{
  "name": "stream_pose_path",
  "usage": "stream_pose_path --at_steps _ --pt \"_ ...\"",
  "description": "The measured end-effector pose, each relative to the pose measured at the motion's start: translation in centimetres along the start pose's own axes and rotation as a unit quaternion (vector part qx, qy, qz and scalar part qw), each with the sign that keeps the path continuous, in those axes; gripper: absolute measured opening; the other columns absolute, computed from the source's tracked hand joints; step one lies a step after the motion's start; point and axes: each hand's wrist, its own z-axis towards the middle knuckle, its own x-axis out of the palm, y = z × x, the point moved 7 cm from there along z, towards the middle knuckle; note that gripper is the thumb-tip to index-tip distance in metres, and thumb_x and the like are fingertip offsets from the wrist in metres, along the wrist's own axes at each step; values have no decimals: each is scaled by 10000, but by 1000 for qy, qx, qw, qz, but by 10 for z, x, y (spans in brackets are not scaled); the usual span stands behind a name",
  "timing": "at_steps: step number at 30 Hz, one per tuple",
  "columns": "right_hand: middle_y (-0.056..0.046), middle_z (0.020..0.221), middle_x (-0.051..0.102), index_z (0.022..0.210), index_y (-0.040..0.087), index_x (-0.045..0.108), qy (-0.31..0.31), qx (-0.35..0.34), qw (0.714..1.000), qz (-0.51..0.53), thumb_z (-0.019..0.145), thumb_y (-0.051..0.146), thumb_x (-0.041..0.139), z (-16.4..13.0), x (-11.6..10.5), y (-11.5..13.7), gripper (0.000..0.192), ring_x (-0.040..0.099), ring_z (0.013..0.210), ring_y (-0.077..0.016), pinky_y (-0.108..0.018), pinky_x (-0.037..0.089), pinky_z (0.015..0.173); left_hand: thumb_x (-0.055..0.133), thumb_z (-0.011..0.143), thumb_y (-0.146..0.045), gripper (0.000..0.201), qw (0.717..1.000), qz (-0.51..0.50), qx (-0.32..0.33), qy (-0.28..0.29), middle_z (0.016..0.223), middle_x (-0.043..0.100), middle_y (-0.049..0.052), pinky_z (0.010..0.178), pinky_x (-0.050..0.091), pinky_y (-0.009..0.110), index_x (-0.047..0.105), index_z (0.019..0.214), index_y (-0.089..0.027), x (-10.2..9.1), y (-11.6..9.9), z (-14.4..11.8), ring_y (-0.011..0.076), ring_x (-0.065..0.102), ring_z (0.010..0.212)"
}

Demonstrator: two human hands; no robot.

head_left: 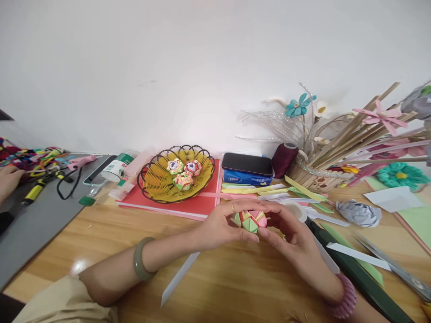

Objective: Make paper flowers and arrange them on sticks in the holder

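Between my two hands, just above the wooden table [215, 287], is a folded paper flower [251, 220] in green, pink, red and yellow. My left hand [222, 224] grips it from the left, thumb in front and fingers behind. From the right, my right hand [286, 231] pinches the same flower with thumb and fingertips. Behind them, a yellow woven basket [148, 177] with a black looped rim holds three smaller paper flowers [183, 181]. Below my left wrist, a white paper strip [178, 280] lies on the wood.
Coloured paper strips [249, 190] lie beyond my hands, near a phone [247, 164] on a blue pack. At right are scissors [397, 264], a dark green long tool [357, 273], a grey paper flower [359, 212] and a stick-flower holder [323, 179]. Another person's hand [10, 179] is far left.
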Motion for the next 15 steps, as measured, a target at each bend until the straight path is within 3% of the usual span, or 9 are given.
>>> stream_pose_path --at_steps 2,4,6,8,12,15 --pt "-36 1028 590 1034 261 523 0 -2 1000 -2 833 312 560 0 1 -1 211 612 856 -159 -285 539 722 707 685 -223 501 1000 20 -12 -3 1285 527 63 1021 337 404 568 1165 -261 0 1 -1 252 425 1233" --pt "-31 1031 581 1032 266 512 -12 -11 1000 -15 832 308 563 1 0 -1 211 610 856 -158 -290 539 725 725 663 -213 635 998 22 -48 -16 1367 432 77 1015 346 414 484 1247 -281 -3 8 -3 270 383 1264" --pt "-33 1038 575 1028 268 500 -36 -45 997 -58 825 291 571 1 -3 2 216 596 888 -168 -302 533 739 750 627 -193 821 995 -19 -96 -27 1439 305 83 952 411 408 339 1323 -337 -5 20 -5 278 398 1249" --pt "-43 1054 572 1026 264 490 -56 -103 985 -129 818 255 577 0 -4 7 226 571 946 -186 -314 524 743 770 594 -176 881 989 -75 -125 -30 1451 250 91 854 474 372 295 1312 -360 -7 30 -5 273 447 1203" --pt "-76 1081 574 1065 240 463 -62 -191 946 -255 811 218 578 -4 -2 14 280 549 993 -207 -320 517 712 788 549 -162 672 987 -89 -123 -53 1333 397 104 777 479 303 445 1121 -248 -13 33 -1 235 499 1122" --pt "-94 1074 579 1113 219 448 -31 -213 928 -305 793 256 604 -6 -2 16 358 556 986 -221 -347 513 735 763 584 -180 550 987 -47 -155 -24 1270 476 118 781 464 324 489 1060 -205 -14 27 2 221 540 1051"
